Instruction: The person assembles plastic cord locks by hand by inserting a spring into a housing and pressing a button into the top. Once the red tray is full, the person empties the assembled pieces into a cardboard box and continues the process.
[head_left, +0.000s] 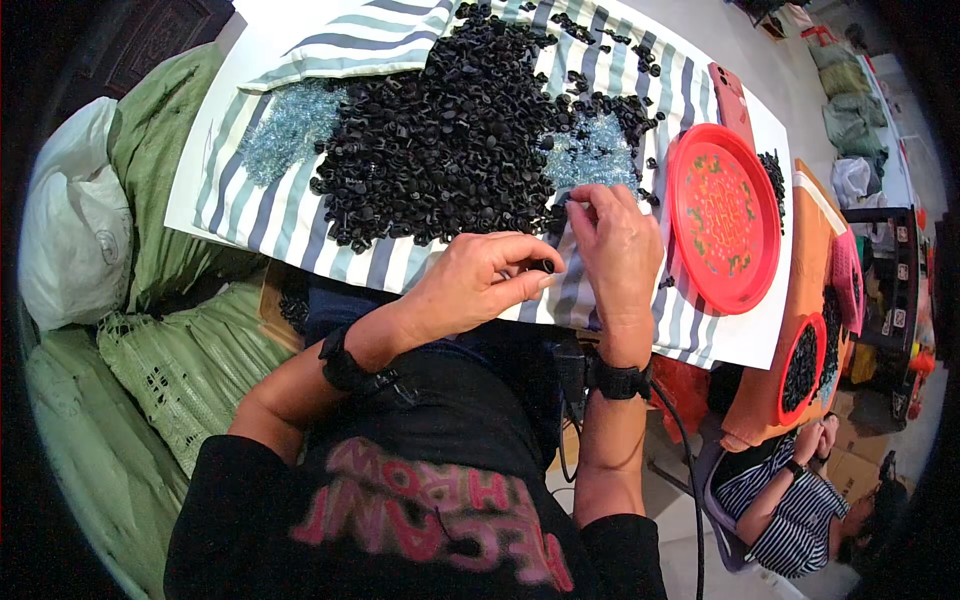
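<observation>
My left hand [470, 283] is closed around a small black plastic part [541, 266], its round end showing between thumb and fingers. To its right, my right hand [618, 245] hovers at the near edge of the small clear bluish pieces [597, 150]. Its thumb and fingers are drawn together; whether a tiny piece is between them cannot be made out. A large heap of small black plastic parts [440, 130] lies beyond both hands on the striped cloth [375, 262]. Another patch of clear bluish pieces [285, 130] borders the heap's left side.
A red round tray [687, 205] stands right of my right hand, with a pink phone [732, 100] behind it. Green sacks [190, 360] crowd the left. At lower right, a co-worker in a striped shirt [800, 525] sits beside an orange table [752, 400]. A black cable [692, 470] hangs near my right forearm.
</observation>
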